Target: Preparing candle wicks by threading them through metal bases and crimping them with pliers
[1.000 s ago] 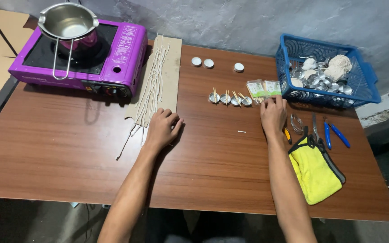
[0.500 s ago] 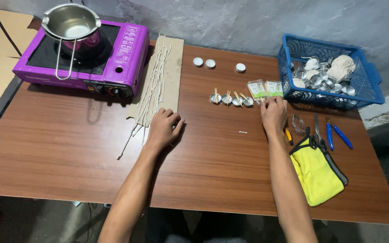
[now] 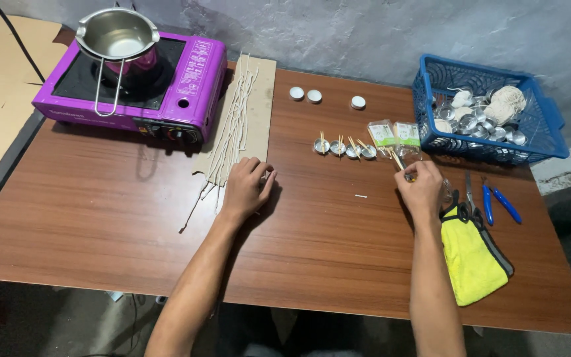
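My left hand (image 3: 246,188) rests on the wooden table (image 3: 133,218) with its fingers curled, at the near end of a cardboard strip (image 3: 262,99) that carries several white wicks (image 3: 232,129). Whether it pinches a wick is hidden. My right hand (image 3: 423,188) is closed on thin wooden sticks (image 3: 396,158) that point up and left. It sits just in front of a row of small metal cups with sticks (image 3: 345,149) and two small clear packets (image 3: 394,134).
A purple portable stove (image 3: 166,86) with a steel pot (image 3: 119,36) stands at the back left. Three white tealights (image 3: 314,96) lie at the back. A blue basket (image 3: 536,149) of metal cups and string is at the right. A yellow cloth (image 3: 470,254), scissors (image 3: 468,188) and blue-handled pliers (image 3: 499,201) lie beside my right hand.
My right hand has drawn back from the packets toward me, with the wooden sticks now in its fingers. The left hand has stayed where it was.
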